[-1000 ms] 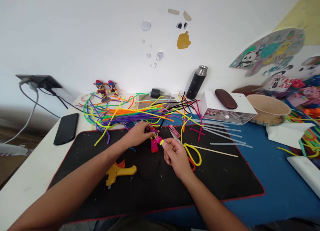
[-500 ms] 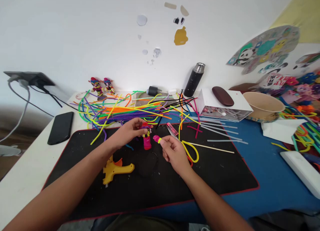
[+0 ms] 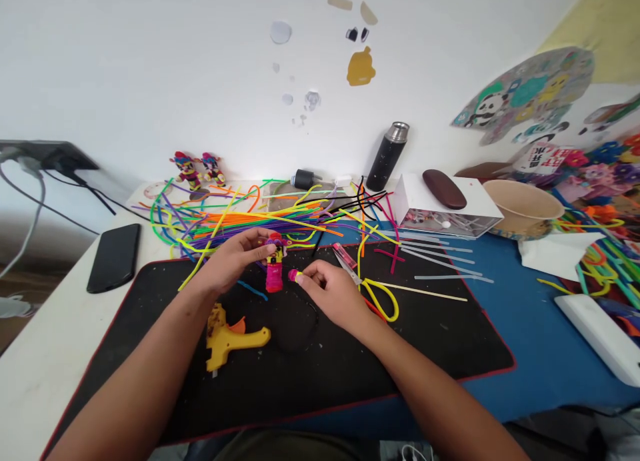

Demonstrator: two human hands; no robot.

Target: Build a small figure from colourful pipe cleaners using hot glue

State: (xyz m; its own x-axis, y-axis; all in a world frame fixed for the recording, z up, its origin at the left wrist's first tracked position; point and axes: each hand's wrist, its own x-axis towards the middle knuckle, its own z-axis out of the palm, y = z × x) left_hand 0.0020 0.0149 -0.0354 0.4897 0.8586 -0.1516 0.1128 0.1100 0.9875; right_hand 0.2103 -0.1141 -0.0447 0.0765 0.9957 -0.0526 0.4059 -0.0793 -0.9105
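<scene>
My left hand (image 3: 235, 258) holds a small pipe-cleaner figure (image 3: 274, 271) upright by its head; the figure has a pink body with red, yellow and black on top. My right hand (image 3: 330, 296) pinches a small pink piece with a yellow band (image 3: 294, 275) just right of the figure, close to its side. Both hands are over the black mat (image 3: 430, 341). A yellow glue gun (image 3: 231, 338) lies on the mat below my left wrist.
A heap of coloured pipe cleaners (image 3: 250, 221) lies behind the hands. Pink-handled scissors (image 3: 346, 258), a yellow loop (image 3: 383, 298) and clear glue sticks (image 3: 440, 261) lie to the right. A phone (image 3: 114, 256), two finished figures (image 3: 197, 168), a black flask (image 3: 387, 156), a white box (image 3: 445, 211) and a bowl (image 3: 523, 208) stand around.
Both hands have drifted left. The right hand pulled the small pink piece apart from the figure, then brought it back close to the figure's side and lowered toward the mat.
</scene>
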